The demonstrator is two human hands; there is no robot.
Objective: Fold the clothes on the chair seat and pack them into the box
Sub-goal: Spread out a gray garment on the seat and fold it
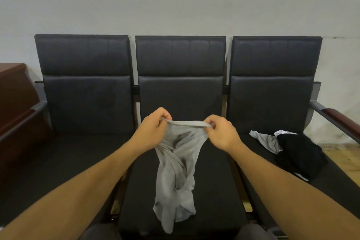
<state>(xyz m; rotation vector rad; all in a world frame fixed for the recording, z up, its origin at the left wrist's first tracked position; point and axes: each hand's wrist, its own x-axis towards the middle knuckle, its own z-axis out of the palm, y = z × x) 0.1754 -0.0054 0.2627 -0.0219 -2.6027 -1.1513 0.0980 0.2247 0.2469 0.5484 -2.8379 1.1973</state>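
Box: none in view; a dark reddish-brown wooden cabinet (13,91) is cut off at the left edge.
Right seat (341,179): holds a crumpled black garment (298,154) touching a small light grey cloth (266,140); a white piece (282,132) peeks out behind.
Grey garment (177,171): thin light grey knit, hanging bunched over the black padded middle seat (214,191).
Left hand (153,128): raised, fingers curled, pinching the top hem.
Right hand (222,132): level with it, fingers pinching the hem's other end.
Unclear: garment type; whether its lower end touches the seat.

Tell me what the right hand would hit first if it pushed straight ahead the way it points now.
Probably the middle seat's backrest, beyond the right hand pinching the grey garment; depth is unclear.
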